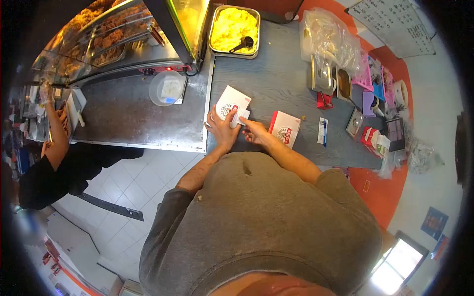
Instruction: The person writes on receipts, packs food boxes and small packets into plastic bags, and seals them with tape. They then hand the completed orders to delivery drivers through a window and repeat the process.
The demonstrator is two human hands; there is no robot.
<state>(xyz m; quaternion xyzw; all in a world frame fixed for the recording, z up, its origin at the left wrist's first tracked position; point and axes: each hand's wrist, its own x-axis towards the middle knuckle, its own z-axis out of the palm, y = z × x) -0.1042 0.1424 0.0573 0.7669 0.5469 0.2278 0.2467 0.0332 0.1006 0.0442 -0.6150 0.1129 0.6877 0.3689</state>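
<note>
Folding of a white carton, by the look of it, at the near edge of the grey counter; closing not yet done. Left hand: wrist cocked back, fingers narrow over the carton's near face, gripping and pinning it. Right hand: just beside, pinching a white tab at the carton's near corner. Next, probably: steady hold, clean tuck. Further right, a second carton, flat, untouched.
</note>
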